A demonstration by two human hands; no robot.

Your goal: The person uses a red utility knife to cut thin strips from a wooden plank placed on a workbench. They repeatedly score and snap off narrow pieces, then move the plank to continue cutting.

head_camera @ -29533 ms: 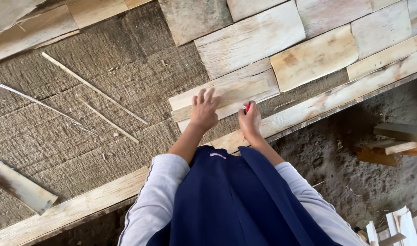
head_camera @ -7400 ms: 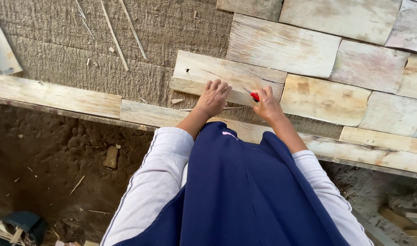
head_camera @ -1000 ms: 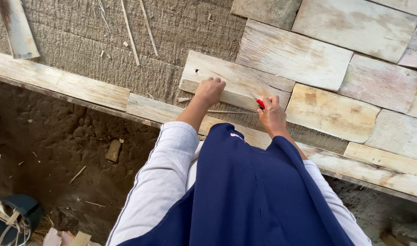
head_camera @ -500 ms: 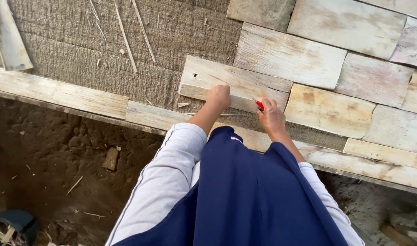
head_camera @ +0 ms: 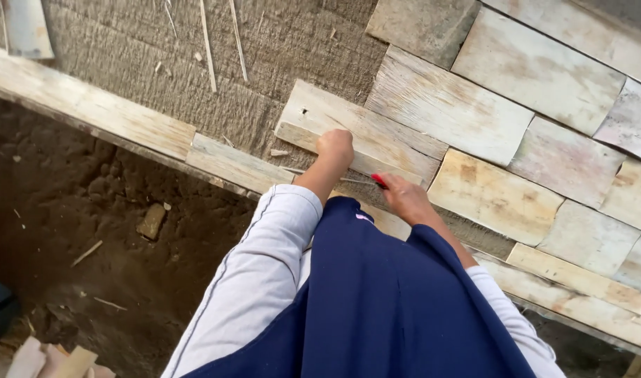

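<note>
While left hand (head_camera: pixel 335 146) presses fisted on pale stone slab (head_camera: pixel 355 133), right hand (head_camera: pixel 404 198) grips red-handled tool (head_camera: pixel 378 180).

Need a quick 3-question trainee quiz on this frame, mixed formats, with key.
1. True or false: the left hand rests closed on a loose pale wooden board.
2. What does the right hand hold?
A. a hammer
B. a slim red-handled tool
C. a paint roller
3. Fill in: the long wooden rail separates the rough grey mat from bare ____.

Key: 1 true; 2 B; 3 soil.
</note>
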